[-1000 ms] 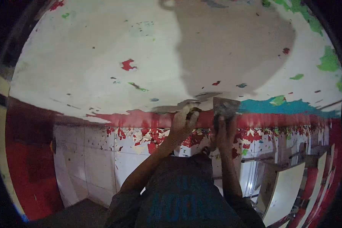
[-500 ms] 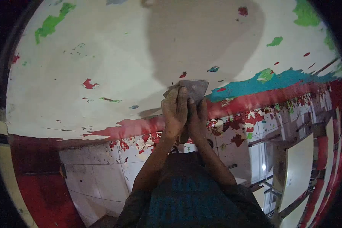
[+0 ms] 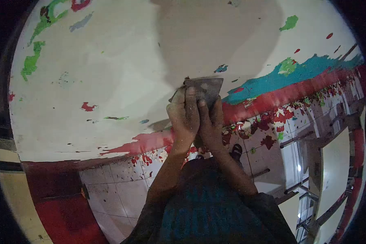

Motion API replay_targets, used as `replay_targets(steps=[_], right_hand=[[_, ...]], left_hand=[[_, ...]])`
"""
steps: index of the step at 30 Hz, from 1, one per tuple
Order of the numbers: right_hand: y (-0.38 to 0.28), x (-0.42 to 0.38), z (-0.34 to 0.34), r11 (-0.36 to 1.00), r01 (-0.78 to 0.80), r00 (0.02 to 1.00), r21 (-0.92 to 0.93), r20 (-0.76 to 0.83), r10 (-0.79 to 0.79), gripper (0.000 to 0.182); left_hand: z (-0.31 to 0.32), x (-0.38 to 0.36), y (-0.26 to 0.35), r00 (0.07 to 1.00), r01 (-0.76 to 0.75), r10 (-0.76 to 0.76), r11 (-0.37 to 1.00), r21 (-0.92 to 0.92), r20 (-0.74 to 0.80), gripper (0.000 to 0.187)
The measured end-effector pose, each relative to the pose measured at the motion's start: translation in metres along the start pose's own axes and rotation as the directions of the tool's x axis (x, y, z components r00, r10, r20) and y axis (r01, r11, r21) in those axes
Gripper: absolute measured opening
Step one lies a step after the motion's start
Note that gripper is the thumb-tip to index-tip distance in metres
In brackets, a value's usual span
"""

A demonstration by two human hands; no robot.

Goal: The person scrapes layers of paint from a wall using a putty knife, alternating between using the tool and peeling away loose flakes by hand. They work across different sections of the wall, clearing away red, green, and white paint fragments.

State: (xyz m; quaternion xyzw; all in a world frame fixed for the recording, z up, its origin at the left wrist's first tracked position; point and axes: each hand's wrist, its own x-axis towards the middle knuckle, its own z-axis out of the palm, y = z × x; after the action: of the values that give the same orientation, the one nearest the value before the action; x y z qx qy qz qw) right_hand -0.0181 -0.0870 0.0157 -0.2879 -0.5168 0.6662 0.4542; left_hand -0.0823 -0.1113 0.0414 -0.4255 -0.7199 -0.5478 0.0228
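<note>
Both my hands are closed around a paint scraper with a wide, flat metal blade [image 3: 210, 86], its edge against the painted wall [image 3: 110, 73]. My left hand [image 3: 184, 116] grips on the left, fingers laid along the blade. On the right, my right hand [image 3: 210, 122] wraps the tool with its thumb up on the blade; the handle is mostly hidden between the palms. Dark scraped-off paint sits at the blade's upper left corner. A small blue patch [image 3: 221, 68] lies just above the blade, and a teal strip [image 3: 264, 87] runs to its right.
A red band [image 3: 268, 101] runs along the wall's bottom. Below it, red and green paint flakes [image 3: 268, 141] litter the tiled floor [image 3: 118, 187]. My sandalled foot [image 3: 236, 150] stands there. Pale-topped furniture [image 3: 333, 171] is at the right. My head's shadow falls on the wall.
The blade has slid a little up and right along the wall, nearer the blue patch. The dark red spot above it no longer shows there. The view has tilted, and a foot now shows.
</note>
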Motion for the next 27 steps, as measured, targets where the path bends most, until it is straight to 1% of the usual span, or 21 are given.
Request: replay_targets(steps=[2, 3, 5, 6, 8, 9, 11, 12, 14, 15, 17, 18, 20, 21, 23, 24, 26, 27], right_hand=[[0.013, -0.006, 0.0, 0.997, 0.052, 0.998, -0.054, -0.03, -0.053, 0.033], [0.016, -0.006, 0.0, 0.993, 0.084, 0.995, -0.08, -0.044, -0.088, 0.034], [0.016, -0.002, -0.002, 0.992, 0.093, 0.995, -0.086, -0.019, -0.095, 0.035], [0.018, -0.002, -0.004, 0.992, 0.086, 0.996, -0.091, -0.008, -0.087, 0.036], [0.017, -0.007, -0.007, 0.991, 0.003, 1.0, -0.136, 0.005, -0.002, 0.036], [0.015, -0.007, -0.007, 0.987, -0.027, 0.999, -0.157, 0.015, 0.029, 0.037], [0.025, -0.007, -0.004, 0.992, 0.056, 0.998, -0.116, -0.017, -0.059, 0.035], [0.024, -0.007, 0.0, 0.991, 0.095, 0.995, -0.096, -0.035, -0.098, 0.034], [0.016, -0.003, -0.004, 0.986, 0.067, 0.997, -0.155, -0.019, -0.071, 0.031], [0.013, -0.003, -0.004, 0.981, 0.051, 0.998, -0.185, -0.011, -0.054, 0.03], [0.015, -0.009, 0.001, 0.988, 0.098, 0.994, -0.119, -0.036, -0.103, 0.029], [0.013, -0.007, 0.003, 0.987, 0.135, 0.989, -0.083, -0.051, -0.139, 0.028], [0.01, -0.001, 0.0, 0.98, 0.135, 0.99, -0.148, -0.032, -0.141, 0.027], [0.01, -0.002, -0.002, 0.975, 0.122, 0.991, -0.183, -0.024, -0.129, 0.027], [0.011, -0.006, -0.002, 0.988, 0.083, 0.996, -0.133, -0.031, -0.088, 0.027], [0.009, -0.005, -0.001, 0.992, 0.074, 0.997, -0.106, -0.031, -0.077, 0.026], [0.009, -0.003, 0.002, 0.989, 0.112, 0.991, -0.096, -0.056, -0.118, 0.026], [0.009, -0.001, 0.003, 0.987, 0.13, 0.988, -0.09, -0.072, -0.137, 0.026]], left_hand=[[0.0, -0.003, -0.009, 1.0, -0.014, 0.012, 0.997, 0.07, 0.026, 0.028], [0.002, -0.004, -0.011, 1.0, 0.026, -0.026, 1.0, 0.009, 0.011, 0.028], [0.008, -0.009, -0.015, 0.993, 0.113, -0.114, 0.987, -0.112, -0.002, 0.027], [0.007, -0.007, -0.013, 0.995, 0.099, -0.099, 0.989, -0.106, 0.006, 0.026], [0.002, -0.004, -0.005, 0.996, 0.087, -0.085, 0.992, -0.09, 0.022, 0.024], [0.004, -0.009, -0.01, 0.994, 0.114, -0.113, 0.987, -0.117, 0.011, 0.024], [0.012, -0.015, -0.025, 0.988, 0.149, -0.153, 0.973, -0.176, -0.013, 0.023], [0.01, -0.012, -0.022, 0.989, 0.148, -0.15, 0.981, -0.122, -0.005, 0.026], [0.004, -0.009, -0.013, 0.986, 0.163, -0.163, 0.987, -0.006, 0.02, 0.032], [0.004, -0.011, -0.015, 0.99, 0.144, -0.144, 0.989, -0.029, 0.008, 0.032], [0.005, -0.01, -0.014, 0.995, 0.088, -0.091, 0.993, -0.078, -0.033, 0.032], [0.006, -0.009, -0.014, 0.994, 0.101, -0.104, 0.989, -0.11, -0.027, 0.032], [0.007, -0.009, -0.019, 0.991, 0.129, -0.132, 0.976, -0.173, -0.009, 0.032], [0.006, -0.006, -0.016, 0.99, 0.138, -0.14, 0.979, -0.149, -0.006, 0.032], [0.003, -0.003, -0.005, 0.986, 0.169, -0.17, 0.981, -0.097, -0.002, 0.03], [0.004, -0.005, -0.009, 0.99, 0.142, -0.143, 0.986, -0.085, -0.009, 0.027], [0.007, -0.008, -0.018, 0.997, 0.076, -0.078, 0.995, -0.061, -0.027, 0.021], [0.006, -0.002, -0.013, 0.995, 0.091, -0.092, 0.995, -0.051, -0.024, 0.023]])
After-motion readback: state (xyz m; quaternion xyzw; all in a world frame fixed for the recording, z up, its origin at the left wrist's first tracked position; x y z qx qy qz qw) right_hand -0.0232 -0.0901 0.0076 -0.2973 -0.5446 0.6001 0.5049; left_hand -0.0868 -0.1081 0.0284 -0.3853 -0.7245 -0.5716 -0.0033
